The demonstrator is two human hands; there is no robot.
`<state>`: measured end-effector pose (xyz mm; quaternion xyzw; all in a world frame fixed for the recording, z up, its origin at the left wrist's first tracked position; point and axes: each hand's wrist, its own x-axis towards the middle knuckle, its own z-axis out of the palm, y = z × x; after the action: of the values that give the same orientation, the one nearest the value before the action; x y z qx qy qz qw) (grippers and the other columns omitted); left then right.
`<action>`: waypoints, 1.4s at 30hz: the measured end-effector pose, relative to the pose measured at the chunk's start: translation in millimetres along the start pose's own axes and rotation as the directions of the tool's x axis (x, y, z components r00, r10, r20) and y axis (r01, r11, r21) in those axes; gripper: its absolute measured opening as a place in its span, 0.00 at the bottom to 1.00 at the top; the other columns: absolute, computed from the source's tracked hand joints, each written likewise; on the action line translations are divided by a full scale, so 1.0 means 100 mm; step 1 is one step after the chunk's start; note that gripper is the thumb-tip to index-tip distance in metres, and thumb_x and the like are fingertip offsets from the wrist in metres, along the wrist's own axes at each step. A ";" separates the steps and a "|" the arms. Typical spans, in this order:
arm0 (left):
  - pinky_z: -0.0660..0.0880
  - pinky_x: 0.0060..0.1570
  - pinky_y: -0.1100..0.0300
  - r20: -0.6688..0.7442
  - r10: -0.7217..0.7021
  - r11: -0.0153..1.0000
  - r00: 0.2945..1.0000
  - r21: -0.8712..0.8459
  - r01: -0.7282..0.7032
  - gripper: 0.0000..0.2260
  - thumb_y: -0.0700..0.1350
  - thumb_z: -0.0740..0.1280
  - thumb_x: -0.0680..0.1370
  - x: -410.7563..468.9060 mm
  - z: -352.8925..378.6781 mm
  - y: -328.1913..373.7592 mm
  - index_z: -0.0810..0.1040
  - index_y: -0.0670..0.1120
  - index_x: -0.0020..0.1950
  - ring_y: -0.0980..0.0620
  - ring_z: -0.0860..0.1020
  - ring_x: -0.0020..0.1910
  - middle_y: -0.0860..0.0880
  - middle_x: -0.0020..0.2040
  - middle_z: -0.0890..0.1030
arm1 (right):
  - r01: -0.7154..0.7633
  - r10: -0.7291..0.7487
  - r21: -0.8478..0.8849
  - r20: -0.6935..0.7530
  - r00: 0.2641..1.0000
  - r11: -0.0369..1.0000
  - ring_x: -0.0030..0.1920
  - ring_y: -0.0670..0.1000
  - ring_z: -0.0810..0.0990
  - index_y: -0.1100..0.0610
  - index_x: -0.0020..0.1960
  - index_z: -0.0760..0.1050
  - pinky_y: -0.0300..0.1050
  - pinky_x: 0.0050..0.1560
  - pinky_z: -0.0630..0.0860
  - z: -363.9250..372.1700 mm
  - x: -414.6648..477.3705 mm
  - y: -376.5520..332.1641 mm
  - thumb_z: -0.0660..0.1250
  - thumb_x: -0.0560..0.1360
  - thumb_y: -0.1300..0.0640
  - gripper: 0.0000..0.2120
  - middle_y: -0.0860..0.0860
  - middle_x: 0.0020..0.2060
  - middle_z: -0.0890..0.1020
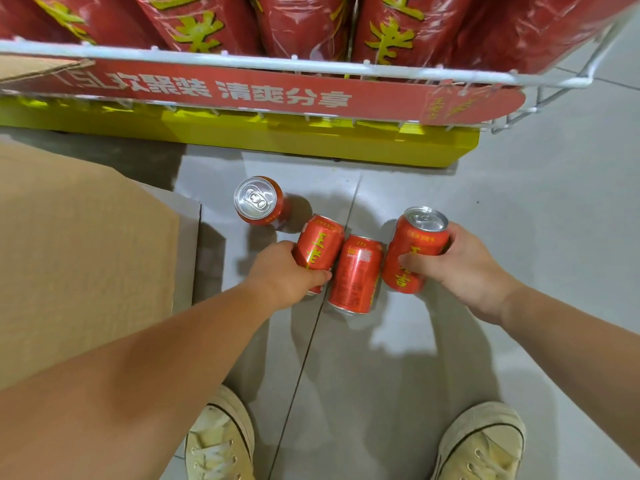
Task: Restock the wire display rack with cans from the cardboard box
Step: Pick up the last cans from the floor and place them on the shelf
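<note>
Left hand point(289, 271): fingers wrapped round a red can point(318, 251), tilted, above the floor point(519, 209).
Right hand point(460, 268): closed round a second can point(414, 251), tilted, top facing up.
Third can point(356, 273): between the held cans, touching the left one.
Fourth can point(259, 200): upright on the floor, just beyond the left hand.
Box point(86, 244): left edge of floor.
Rack point(311, 69): far side, holding red packs point(304, 22).
Shoes point(221, 441): near edge.

4 red cans on floor: 1 upright alone point(259, 201), 1 in left hand point(284, 271), 1 lying betw. hands point(355, 274), 1 in right hand point(465, 268). 2 hands, 2 canvas shoes point(221, 441) point(481, 443). 1 cardboard box point(83, 244). 1 wire rack point(311, 69) w/ 1 red banner point(242, 93). Red packs above: count unclear.
</note>
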<state>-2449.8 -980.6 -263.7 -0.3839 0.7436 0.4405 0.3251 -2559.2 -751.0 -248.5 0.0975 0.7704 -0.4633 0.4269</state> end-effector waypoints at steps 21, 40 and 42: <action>0.74 0.42 0.65 -0.159 0.175 0.969 0.972 -0.148 -0.198 0.18 0.53 0.80 0.69 -2.32 -0.78 1.02 0.70 0.58 0.44 0.64 0.79 0.42 0.60 0.43 0.79 | 0.003 -0.005 0.155 0.012 1.000 0.988 0.36 0.44 0.84 0.55 0.55 0.76 0.38 0.36 0.77 -0.25 -1.87 -1.32 0.68 0.76 0.56 0.09 0.51 0.42 0.83; 0.73 0.36 0.71 -0.519 0.440 0.804 0.733 -0.135 -0.579 0.20 0.55 0.82 0.66 -5.69 -3.34 2.81 0.77 0.52 0.50 0.64 0.82 0.37 0.56 0.41 0.85 | 0.458 -0.433 0.179 -0.163 0.887 0.871 0.40 0.45 0.85 0.55 0.56 0.75 0.39 0.37 0.80 -0.70 -5.06 -4.92 0.71 0.75 0.60 0.11 0.51 0.44 0.84; 0.73 0.35 0.70 -0.516 0.493 0.768 0.700 -0.120 -0.629 0.20 0.54 0.82 0.66 -6.09 -3.65 2.98 0.77 0.52 0.50 0.63 0.83 0.36 0.55 0.40 0.85 | 0.521 -0.497 0.162 -0.169 0.851 0.838 0.39 0.43 0.84 0.54 0.55 0.76 0.37 0.37 0.78 -0.71 -5.44 -5.26 0.73 0.74 0.58 0.11 0.49 0.43 0.84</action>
<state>-2458.1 -1043.0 503.5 -0.2708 0.8076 0.5192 -0.0696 -2551.0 -850.5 504.8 -0.0408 0.7417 -0.6291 0.2290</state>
